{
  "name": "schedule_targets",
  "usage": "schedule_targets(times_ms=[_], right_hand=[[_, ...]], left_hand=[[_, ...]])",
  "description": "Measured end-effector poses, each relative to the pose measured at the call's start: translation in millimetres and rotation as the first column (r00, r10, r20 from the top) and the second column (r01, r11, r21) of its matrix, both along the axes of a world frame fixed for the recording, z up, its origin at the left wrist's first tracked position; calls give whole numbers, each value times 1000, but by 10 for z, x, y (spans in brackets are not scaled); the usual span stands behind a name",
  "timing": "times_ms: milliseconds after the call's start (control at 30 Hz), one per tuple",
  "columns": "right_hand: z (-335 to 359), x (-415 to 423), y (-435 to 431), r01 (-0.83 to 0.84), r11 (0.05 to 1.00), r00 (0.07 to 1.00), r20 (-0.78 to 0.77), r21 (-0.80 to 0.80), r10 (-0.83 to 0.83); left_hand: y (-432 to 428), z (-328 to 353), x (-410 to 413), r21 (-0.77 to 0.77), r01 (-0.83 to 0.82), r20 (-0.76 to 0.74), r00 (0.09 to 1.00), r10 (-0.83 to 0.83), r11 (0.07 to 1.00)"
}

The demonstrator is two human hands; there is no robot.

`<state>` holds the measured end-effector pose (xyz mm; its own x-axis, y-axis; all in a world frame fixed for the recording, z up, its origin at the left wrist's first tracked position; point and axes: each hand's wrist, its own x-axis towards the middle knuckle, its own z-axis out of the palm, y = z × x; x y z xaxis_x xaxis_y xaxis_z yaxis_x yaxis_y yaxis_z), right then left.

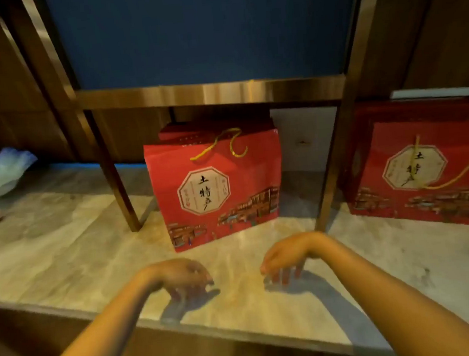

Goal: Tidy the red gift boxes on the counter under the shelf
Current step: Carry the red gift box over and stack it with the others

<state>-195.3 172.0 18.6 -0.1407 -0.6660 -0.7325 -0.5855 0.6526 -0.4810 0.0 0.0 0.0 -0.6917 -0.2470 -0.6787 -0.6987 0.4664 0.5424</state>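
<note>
Your two bare arms reach forward over a pale marble counter point(63, 249). Your left hand point(179, 276) hovers palm down near the front edge, fingers loosely curled and pointing down, holding nothing. Your right hand point(284, 255) hangs just beside it to the right, apart from it, fingers drooping and slightly spread, also empty. Both hands cast shadows on the stone just below them; whether the fingertips touch the counter is hard to tell.

Just beyond your hands, in the middle of the scene, stands a red gift box point(214, 191), upright but turned a little so its left corner comes nearer to you. Its front carries an octagonal cream label with black Chinese characters and a drawing of old buildings along the bottom. A yellow cord handle point(222, 145) lies flopped over its top edge. Another red box point(214, 127) sits directly behind it, mostly hidden.

To the right, past a brass-coloured shelf post point(336, 154), stands a second red gift box of the same design point(426, 178), with others behind it. A brass shelf rail point(209, 93) runs above the boxes, with a dark blue panel point(203, 30) over it. At the far left lies a crumpled pale plastic bag point(0, 170).
</note>
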Motion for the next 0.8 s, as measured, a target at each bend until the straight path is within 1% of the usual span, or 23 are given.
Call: schedule_targets(times_ms=[33,67,133,167,200,267,300,367,400,467,500,567,667,733,800], right_hand=[[2,-42,-70,50,998,997,-53,-25,-51],[9,-71,-126,112,992,988,-97,-49,-117],[30,-213,-257,160,985,974,-153,-64,-168],[31,-275,-318,171,982,968,-173,-80,-183],[12,-342,-375,195,973,957,-196,-121,-216],[-17,-508,-490,228,942,928,-237,-246,-286],[-19,-582,-539,231,922,912,-259,-312,-317],[-41,-734,-631,254,863,881,-265,-436,-393],[-64,-813,-663,282,826,863,-248,-488,-440],[-100,-944,-724,366,745,819,-187,-557,-543],[-119,-998,-750,409,698,798,-140,-587,-585],[-165,-1061,-791,475,601,777,-15,-643,-630],[-247,-1072,-836,562,495,750,156,-663,-643],[-316,-1047,-857,594,433,721,209,-678,-661],[-382,-1021,-881,607,372,692,238,-702,-682]], left_hand=[[-85,9,-55,-67,-25,-23,999,24,997],[-143,29,-100,-132,-88,-31,996,84,987],[-282,128,-180,-204,-231,-28,973,230,951],[-329,148,-217,-247,-287,-53,958,282,926],[-368,139,-243,-311,-326,-108,945,307,893],[-475,139,-285,-416,-409,-291,906,308,812],[-539,142,-314,-445,-442,-359,885,297,779],[-662,145,-367,-448,-513,-427,842,329,732],[-707,135,-386,-396,-558,-453,809,373,730],[-788,116,-413,-181,-651,-545,690,476,737],[-809,107,-422,-77,-672,-595,624,507,736],[-806,70,-424,63,-684,-680,504,532,727],[-760,-34,-444,206,-679,-757,346,554,705],[-741,-117,-477,282,-657,-777,271,568,699],[-721,-171,-523,319,-653,-793,213,571,687]])
